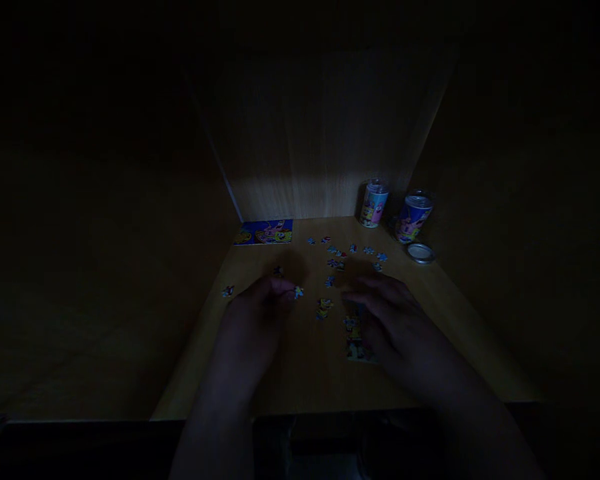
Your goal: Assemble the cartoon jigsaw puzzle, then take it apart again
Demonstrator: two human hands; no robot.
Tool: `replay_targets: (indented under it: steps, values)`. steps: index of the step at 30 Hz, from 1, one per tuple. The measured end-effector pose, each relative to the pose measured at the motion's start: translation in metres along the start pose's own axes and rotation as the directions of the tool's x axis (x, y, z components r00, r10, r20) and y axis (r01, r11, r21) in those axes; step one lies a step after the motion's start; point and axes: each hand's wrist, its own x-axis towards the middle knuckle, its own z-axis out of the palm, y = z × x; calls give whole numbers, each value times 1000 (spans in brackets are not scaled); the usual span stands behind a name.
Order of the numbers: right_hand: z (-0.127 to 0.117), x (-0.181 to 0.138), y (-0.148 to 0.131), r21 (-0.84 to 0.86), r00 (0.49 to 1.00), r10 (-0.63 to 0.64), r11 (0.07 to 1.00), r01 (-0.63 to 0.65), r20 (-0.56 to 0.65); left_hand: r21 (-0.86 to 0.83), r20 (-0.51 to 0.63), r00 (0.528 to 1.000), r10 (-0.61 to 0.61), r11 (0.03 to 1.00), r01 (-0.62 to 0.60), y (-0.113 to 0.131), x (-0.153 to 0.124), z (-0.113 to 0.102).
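Observation:
My left hand [253, 327] is closed in a pinch on a small jigsaw puzzle piece [299, 292] with yellow and light blue on it. Over the right side of the table, my right hand [393, 313] has its fingers stretched out and apart, with nothing visible in them. Beneath it lies a partly joined section of puzzle [354, 333], half covered by the hand. Between my hands are two yellowish loose pieces [324, 308] and a bluish piece [329, 282]. Another dark piece [278, 271] lies just beyond my left fingers.
Several loose pieces [353, 248] are scattered farther back, and one piece [228, 291] lies far left. A cartoon picture sheet [265, 232] rests at the back left. Two printed cans [374, 205] stand at the back right beside a round lid [421, 253]. Wooden panels [305, 147] enclose the dim table.

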Motion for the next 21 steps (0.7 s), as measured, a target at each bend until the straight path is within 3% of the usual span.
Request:
replay_targets:
  steps: [8,14,21]
  values:
    - [-2,4,-3,13,1000,0,1000,0,-3,-183,89,990,106,979,-88,6,-7,21]
    - [-4,6,-3,39,1000,17,999,-16,-9,-135,98,968,229,967,-216,10,-10,36]
    - [-2,7,-2,75,999,43,996,-42,-21,-51,78,954,288,957,-285,11,-12,44]
